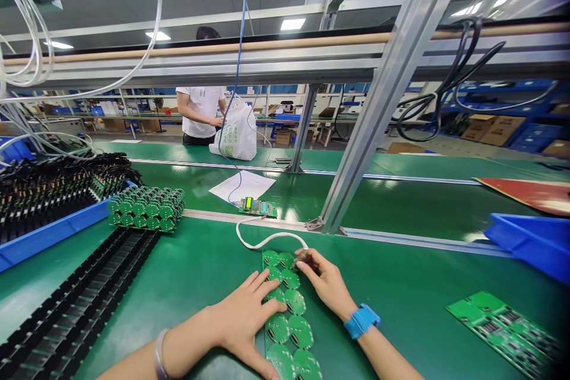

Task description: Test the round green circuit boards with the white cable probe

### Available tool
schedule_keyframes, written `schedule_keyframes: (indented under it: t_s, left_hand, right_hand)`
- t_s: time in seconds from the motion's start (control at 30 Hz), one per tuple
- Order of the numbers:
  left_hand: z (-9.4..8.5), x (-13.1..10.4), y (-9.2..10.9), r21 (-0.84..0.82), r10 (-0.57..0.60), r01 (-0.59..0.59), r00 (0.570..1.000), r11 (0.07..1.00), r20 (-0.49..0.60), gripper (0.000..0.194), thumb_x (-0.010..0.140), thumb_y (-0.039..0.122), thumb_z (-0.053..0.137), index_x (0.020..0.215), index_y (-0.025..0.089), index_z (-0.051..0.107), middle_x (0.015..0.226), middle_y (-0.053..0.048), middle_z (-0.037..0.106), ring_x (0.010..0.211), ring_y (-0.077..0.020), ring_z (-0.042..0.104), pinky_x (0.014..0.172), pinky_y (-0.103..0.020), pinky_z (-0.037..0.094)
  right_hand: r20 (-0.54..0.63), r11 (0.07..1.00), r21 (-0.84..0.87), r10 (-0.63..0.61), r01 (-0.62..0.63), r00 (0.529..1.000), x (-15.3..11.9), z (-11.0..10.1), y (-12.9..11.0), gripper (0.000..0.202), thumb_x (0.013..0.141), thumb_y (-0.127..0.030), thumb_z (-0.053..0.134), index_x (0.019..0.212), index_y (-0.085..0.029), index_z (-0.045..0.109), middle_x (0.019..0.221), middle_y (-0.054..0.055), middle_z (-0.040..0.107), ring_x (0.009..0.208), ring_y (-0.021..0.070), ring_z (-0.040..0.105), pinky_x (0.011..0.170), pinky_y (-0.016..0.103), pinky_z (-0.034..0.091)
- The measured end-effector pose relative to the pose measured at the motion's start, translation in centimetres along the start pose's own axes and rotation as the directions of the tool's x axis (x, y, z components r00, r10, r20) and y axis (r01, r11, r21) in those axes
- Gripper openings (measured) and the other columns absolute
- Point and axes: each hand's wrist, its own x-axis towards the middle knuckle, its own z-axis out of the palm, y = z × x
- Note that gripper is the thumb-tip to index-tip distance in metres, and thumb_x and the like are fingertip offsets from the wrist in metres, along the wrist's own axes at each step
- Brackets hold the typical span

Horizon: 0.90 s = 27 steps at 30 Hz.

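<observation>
A panel of round green circuit boards [301,331] lies on the green bench in front of me. My left hand [244,314] rests on its left side with the fingers spread, holding nothing. At the panel's upper right corner, my right hand [323,276] pinches a small brownish connector [303,258] at the end of a white cable [262,244]. That cable runs back to a small tester board [258,206] with a lit yellow-green display. A blue band is round my right wrist.
Stacked round boards [146,209] stand at the left above a black slotted rack [95,291], beside a blue tray [57,230] of boards. Rectangular boards [507,329] and a blue bin [532,243] are at right. A metal post [378,113] rises mid-bench. A person [200,113] stands beyond.
</observation>
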Motion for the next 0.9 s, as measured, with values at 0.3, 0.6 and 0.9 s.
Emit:
schedule_keyframes:
  t_s: [0.3, 0.6, 0.9]
  left_hand:
    - [-0.1, 0.1, 0.1, 0.010, -0.012, 0.012, 1.000, 1.000, 0.014, 0.112, 0.059, 0.083, 0.068, 0.145, 0.017, 0.039, 0.157, -0.021, 0.020, 0.144, -0.0462, 0.008, 0.115, -0.061, 0.006]
    - [-0.1, 0.1, 0.1, -0.006, -0.002, 0.002, 1.000, 1.000, -0.001, 0.111, 0.058, 0.083, 0.068, 0.143, 0.018, 0.040, 0.157, -0.021, 0.020, 0.143, -0.0462, 0.009, 0.115, -0.062, 0.008]
    - [-0.2, 0.1, 0.1, -0.007, -0.007, 0.007, 1.000, 1.000, 0.008, 0.111, 0.059, 0.083, 0.067, 0.144, 0.018, 0.039, 0.157, -0.021, 0.019, 0.144, -0.0458, 0.008, 0.114, -0.062, 0.007]
  right_hand:
    - [0.037, 0.999, -0.035, -0.017, 0.018, 0.999, -0.1, 0.0, -0.2, 0.026, 0.090, -0.043, 0.052, 0.096, -0.019, 0.061, 0.082, 0.004, 0.069, 0.073, 0.0197, 0.064, 0.070, 0.029, 0.051]
    - [0.065, 0.989, -0.131, -0.065, 0.073, 0.996, 0.2, 0.0, -1.3, 0.022, 0.092, -0.041, 0.049, 0.093, -0.022, 0.060, 0.079, 0.003, 0.070, 0.069, 0.0207, 0.064, 0.067, 0.030, 0.052]
    - [0.054, 0.988, -0.131, -0.075, 0.082, 0.996, 0.2, 0.3, -1.2, 0.022, 0.093, -0.041, 0.048, 0.095, -0.022, 0.060, 0.081, 0.004, 0.070, 0.070, 0.0207, 0.065, 0.067, 0.029, 0.052]
